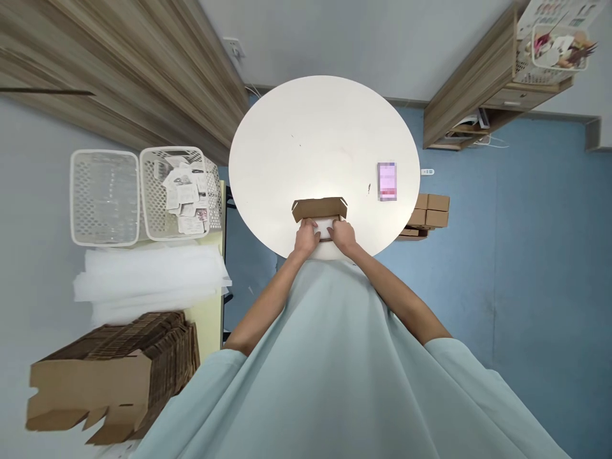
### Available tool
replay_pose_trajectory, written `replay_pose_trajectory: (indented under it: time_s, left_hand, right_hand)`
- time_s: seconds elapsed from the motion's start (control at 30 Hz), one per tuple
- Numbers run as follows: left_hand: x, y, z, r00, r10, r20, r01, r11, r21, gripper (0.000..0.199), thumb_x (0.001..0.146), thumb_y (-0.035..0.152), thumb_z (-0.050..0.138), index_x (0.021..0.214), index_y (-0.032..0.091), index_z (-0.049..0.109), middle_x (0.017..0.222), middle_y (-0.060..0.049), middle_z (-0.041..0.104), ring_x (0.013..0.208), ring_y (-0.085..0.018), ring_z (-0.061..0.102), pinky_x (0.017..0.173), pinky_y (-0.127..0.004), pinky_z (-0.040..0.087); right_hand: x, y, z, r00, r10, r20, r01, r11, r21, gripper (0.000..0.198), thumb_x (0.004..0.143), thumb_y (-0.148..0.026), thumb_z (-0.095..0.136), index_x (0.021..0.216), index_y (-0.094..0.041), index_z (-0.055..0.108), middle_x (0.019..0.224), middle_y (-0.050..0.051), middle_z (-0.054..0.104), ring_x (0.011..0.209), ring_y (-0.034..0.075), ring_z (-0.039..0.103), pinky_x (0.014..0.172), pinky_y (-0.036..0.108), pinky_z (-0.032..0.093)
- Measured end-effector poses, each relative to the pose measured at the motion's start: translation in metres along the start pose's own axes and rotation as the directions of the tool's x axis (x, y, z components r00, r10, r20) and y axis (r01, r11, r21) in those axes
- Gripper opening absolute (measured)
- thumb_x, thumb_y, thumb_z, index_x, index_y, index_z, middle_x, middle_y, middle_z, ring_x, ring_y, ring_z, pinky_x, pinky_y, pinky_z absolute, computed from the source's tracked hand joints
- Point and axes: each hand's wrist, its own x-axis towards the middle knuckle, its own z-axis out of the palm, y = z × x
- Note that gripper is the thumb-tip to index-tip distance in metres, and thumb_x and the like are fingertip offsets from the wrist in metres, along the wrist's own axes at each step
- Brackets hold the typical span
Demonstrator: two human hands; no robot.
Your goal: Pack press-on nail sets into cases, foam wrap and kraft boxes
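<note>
A small brown cardboard box (319,208) sits at the near edge of the round white table, its lid flap raised on the far side. Inside it lies something white and soft-looking, perhaps foam wrap (324,229). My left hand (306,237) grips the box's left end, with the thumb over the white filling. At the opposite end, my right hand (343,236) holds on with bent fingers, its thumb also turned inward. Both hands partly cover the box's sides. What the white filling may wrap is hidden.
On the round table (310,127), a pinkish blurred packet (387,182) lies to the right. Small closed boxes (433,210) are stacked beyond the right edge. A left side table carries white baskets (105,197), white foam sheets (153,274) and flattened cartons (109,376).
</note>
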Motion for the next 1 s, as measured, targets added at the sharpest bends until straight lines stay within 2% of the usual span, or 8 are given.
replay_pose_trajectory:
  time_s: [0.07,0.13,0.2,0.27,0.37,0.5,0.73,1.0]
  left_hand:
    - [-0.013,-0.008,-0.016,0.999,-0.013,-0.033,0.011,0.999,-0.049,0.015,0.094,0.018,0.067,0.105,0.024,0.060,0.109,-0.006,0.073,0.099,-0.025,0.073,0.095,-0.038,0.054]
    - [-0.023,-0.019,-0.032,0.987,-0.065,-0.144,0.049,0.992,-0.114,0.014,0.096,0.024,0.065,0.110,0.025,0.060,0.108,-0.004,0.074,0.095,-0.023,0.075,0.094,-0.036,0.055]
    - [-0.025,-0.028,-0.047,0.948,-0.117,-0.296,0.066,0.982,-0.178,0.028,0.095,0.025,0.066,0.122,0.022,0.058,0.123,-0.008,0.073,0.101,-0.023,0.075,0.096,-0.036,0.057]
    - [-0.016,-0.034,-0.058,0.921,-0.124,-0.368,0.032,0.969,-0.245,0.048,0.092,0.020,0.067,0.137,0.020,0.053,0.143,-0.015,0.065,0.122,-0.024,0.072,0.104,-0.036,0.056]
    - [0.006,-0.031,-0.065,0.949,-0.101,-0.300,-0.013,0.934,-0.357,0.073,0.087,0.013,0.068,0.155,0.018,0.042,0.159,-0.019,0.055,0.147,-0.027,0.057,0.120,-0.039,0.048]
    - [0.024,-0.017,-0.068,0.985,-0.090,-0.148,0.006,0.871,-0.491,0.087,0.084,0.011,0.069,0.164,0.016,0.035,0.158,-0.020,0.057,0.142,-0.031,0.062,0.119,-0.045,0.050]
    - [0.018,-0.009,-0.067,0.994,-0.070,-0.083,0.016,0.853,-0.522,0.085,0.081,0.008,0.069,0.162,0.017,0.044,0.154,-0.019,0.062,0.126,-0.029,0.071,0.111,-0.045,0.057]
    - [0.037,-0.002,-0.059,0.993,0.002,-0.116,-0.072,0.798,-0.599,0.076,0.082,0.005,0.067,0.155,0.015,0.051,0.155,-0.019,0.059,0.133,-0.030,0.067,0.116,-0.047,0.055]
  right_hand:
    - [-0.013,0.011,-0.014,0.998,-0.005,-0.059,0.004,1.000,-0.016,0.018,0.107,-0.033,0.063,0.100,-0.019,0.074,0.100,0.016,0.079,0.100,0.032,0.074,0.089,0.038,0.053]
    - [-0.025,0.026,-0.031,0.989,0.005,-0.149,0.004,0.998,0.063,0.023,0.108,-0.041,0.061,0.104,-0.022,0.074,0.100,0.012,0.080,0.098,0.030,0.075,0.089,0.037,0.054]
    - [-0.029,0.041,-0.048,0.963,0.034,-0.269,0.007,0.988,0.153,0.029,0.107,-0.047,0.061,0.118,-0.022,0.072,0.104,0.010,0.080,0.099,0.029,0.075,0.094,0.039,0.055]
    - [-0.022,0.050,-0.060,0.924,0.003,-0.381,0.088,0.972,0.219,0.038,0.104,-0.047,0.064,0.130,-0.019,0.068,0.120,0.014,0.078,0.111,0.029,0.073,0.102,0.042,0.055]
    - [-0.001,0.050,-0.066,0.916,-0.048,-0.399,0.182,0.934,0.306,0.054,0.099,-0.044,0.070,0.144,-0.015,0.061,0.142,0.019,0.069,0.132,0.031,0.065,0.113,0.045,0.052]
    - [0.022,0.037,-0.060,0.960,-0.064,-0.272,0.176,0.894,0.412,0.060,0.098,-0.038,0.070,0.151,-0.015,0.056,0.144,0.018,0.070,0.128,0.030,0.069,0.112,0.045,0.055]
    - [0.019,0.031,-0.051,0.973,-0.044,-0.228,0.148,0.874,0.462,0.051,0.098,-0.033,0.068,0.147,-0.018,0.062,0.139,0.016,0.073,0.104,0.026,0.077,0.106,0.046,0.060]
    - [0.035,0.028,-0.049,0.938,-0.106,-0.329,0.263,0.836,0.481,0.045,0.101,-0.032,0.061,0.144,-0.018,0.064,0.144,0.016,0.071,0.120,0.028,0.074,0.109,0.044,0.059]
